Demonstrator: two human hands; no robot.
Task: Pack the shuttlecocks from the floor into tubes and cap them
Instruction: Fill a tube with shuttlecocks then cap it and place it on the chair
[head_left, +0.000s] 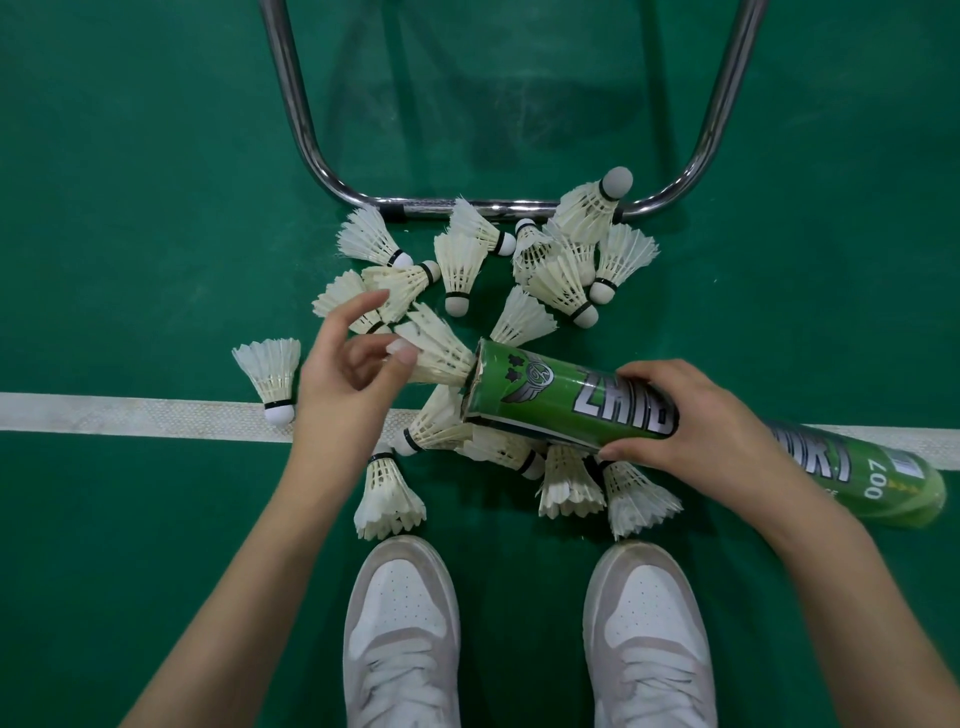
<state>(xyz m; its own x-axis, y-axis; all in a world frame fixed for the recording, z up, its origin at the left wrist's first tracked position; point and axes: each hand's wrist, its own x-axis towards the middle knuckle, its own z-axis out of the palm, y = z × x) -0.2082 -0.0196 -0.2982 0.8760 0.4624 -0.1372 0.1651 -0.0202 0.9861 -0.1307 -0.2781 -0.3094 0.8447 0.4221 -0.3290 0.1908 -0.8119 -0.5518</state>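
Note:
A long green tube (540, 400) lies almost level above the floor, its open mouth pointing left. My right hand (670, 415) grips it around the middle. A white feather shuttlecock (436, 351) sticks out of the mouth, cork end inside and feathers showing. My left hand (348, 369) hovers just left of it, thumb and fingertips touching its feather rim. Several more shuttlecocks (457, 265) lie scattered on the green floor above, below and left of the tube.
A bent chrome tube frame (488, 208) stands on the floor behind the pile. A white court line (130, 415) runs across the green floor. My two white shoes (402, 623) are planted near the bottom edge, close to the nearest shuttlecocks.

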